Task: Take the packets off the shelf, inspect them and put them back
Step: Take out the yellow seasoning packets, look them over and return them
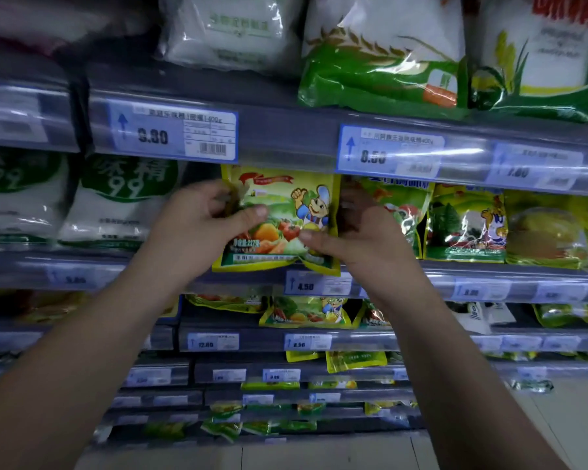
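Observation:
A yellow-green packet (pixel 286 201) with a cartoon chef and vegetables stands upright at the front of the middle shelf (pixel 218 276). My left hand (pixel 201 225) grips its left edge, thumb across the front. Along its right edge my right hand (pixel 357 232) holds it, thumb on the lower front. The packet's bottom hangs slightly over the shelf lip.
More yellow-green packets (pixel 465 225) stand to the right on the same shelf, and white bags (pixel 116 205) with a green label stand to the left. Large white and green bags (pixel 381 56) fill the shelf above. Lower shelves hold further packets (pixel 306 313). Price tags (pixel 174 134) line each rail.

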`<state>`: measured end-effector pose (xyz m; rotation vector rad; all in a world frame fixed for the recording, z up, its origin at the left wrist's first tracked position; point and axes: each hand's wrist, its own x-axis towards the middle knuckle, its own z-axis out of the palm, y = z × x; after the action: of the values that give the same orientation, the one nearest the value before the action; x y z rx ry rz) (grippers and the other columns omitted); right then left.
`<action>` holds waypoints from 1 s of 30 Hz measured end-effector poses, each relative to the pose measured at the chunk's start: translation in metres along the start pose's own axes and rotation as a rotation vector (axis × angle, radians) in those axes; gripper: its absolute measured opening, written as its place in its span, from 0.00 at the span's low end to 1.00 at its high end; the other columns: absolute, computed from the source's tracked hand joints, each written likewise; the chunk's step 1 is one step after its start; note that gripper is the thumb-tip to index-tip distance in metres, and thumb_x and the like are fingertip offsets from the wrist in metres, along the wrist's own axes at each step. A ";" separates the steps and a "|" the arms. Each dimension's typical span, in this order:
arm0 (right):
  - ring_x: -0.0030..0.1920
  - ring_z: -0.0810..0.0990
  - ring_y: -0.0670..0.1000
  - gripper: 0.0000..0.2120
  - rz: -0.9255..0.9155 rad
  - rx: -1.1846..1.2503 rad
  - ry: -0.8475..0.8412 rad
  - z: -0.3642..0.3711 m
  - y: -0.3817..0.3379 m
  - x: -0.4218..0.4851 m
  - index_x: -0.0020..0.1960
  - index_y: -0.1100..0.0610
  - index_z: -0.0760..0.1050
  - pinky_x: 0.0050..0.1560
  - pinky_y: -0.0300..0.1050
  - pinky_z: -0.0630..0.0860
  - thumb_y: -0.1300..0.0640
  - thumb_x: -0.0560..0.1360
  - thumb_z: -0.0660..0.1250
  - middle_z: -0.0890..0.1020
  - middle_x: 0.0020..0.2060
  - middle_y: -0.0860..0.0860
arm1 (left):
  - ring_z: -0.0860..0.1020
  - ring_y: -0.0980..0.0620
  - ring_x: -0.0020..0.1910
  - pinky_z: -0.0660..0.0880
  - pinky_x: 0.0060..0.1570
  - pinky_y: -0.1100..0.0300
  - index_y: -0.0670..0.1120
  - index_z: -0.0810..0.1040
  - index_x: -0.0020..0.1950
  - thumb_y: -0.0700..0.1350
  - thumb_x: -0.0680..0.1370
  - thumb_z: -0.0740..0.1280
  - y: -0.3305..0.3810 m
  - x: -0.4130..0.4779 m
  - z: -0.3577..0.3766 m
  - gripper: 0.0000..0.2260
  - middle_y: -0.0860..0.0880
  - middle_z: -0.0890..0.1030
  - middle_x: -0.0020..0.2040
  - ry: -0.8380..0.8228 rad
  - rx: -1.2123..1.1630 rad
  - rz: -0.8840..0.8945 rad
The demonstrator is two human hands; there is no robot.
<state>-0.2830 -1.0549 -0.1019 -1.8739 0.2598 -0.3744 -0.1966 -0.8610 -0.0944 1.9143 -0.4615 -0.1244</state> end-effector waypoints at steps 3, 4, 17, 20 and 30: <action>0.40 0.83 0.38 0.18 -0.039 -0.106 0.099 0.014 0.000 0.012 0.54 0.54 0.77 0.42 0.36 0.78 0.55 0.69 0.81 0.85 0.39 0.40 | 0.80 0.60 0.50 0.72 0.47 0.70 0.52 0.77 0.60 0.51 0.73 0.76 -0.005 0.011 0.001 0.17 0.57 0.80 0.50 0.063 0.052 0.046; 0.42 0.83 0.42 0.21 -0.046 -0.100 0.136 0.020 -0.001 0.014 0.57 0.55 0.77 0.43 0.38 0.78 0.55 0.69 0.81 0.85 0.42 0.44 | 0.80 0.56 0.53 0.73 0.50 0.68 0.50 0.76 0.64 0.51 0.72 0.77 -0.007 0.014 0.001 0.23 0.55 0.80 0.53 0.071 0.078 0.048; 0.57 0.83 0.56 0.24 -0.157 -0.478 0.149 0.058 0.018 0.028 0.67 0.58 0.73 0.53 0.46 0.80 0.56 0.74 0.76 0.84 0.58 0.55 | 0.74 0.38 0.65 0.75 0.61 0.43 0.43 0.59 0.77 0.50 0.68 0.80 -0.035 0.007 0.007 0.44 0.40 0.76 0.67 0.289 0.477 0.107; 0.57 0.83 0.57 0.24 -0.160 -0.523 0.137 0.054 0.016 0.020 0.67 0.57 0.73 0.53 0.50 0.82 0.56 0.74 0.75 0.83 0.58 0.56 | 0.70 0.36 0.69 0.71 0.66 0.41 0.45 0.61 0.76 0.48 0.70 0.79 -0.030 0.003 0.012 0.40 0.39 0.71 0.70 0.338 0.560 0.124; 0.56 0.76 0.56 0.13 -0.145 -0.521 0.484 -0.056 0.027 -0.015 0.59 0.60 0.77 0.48 0.42 0.68 0.61 0.75 0.69 0.79 0.56 0.57 | 0.74 0.45 0.65 0.70 0.60 0.57 0.49 0.67 0.74 0.51 0.77 0.71 0.019 -0.015 0.081 0.28 0.46 0.73 0.69 0.081 0.433 0.305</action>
<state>-0.3183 -1.1072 -0.1121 -2.2967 0.5925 -0.9334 -0.2399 -0.9319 -0.1101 2.2304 -0.7659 0.2727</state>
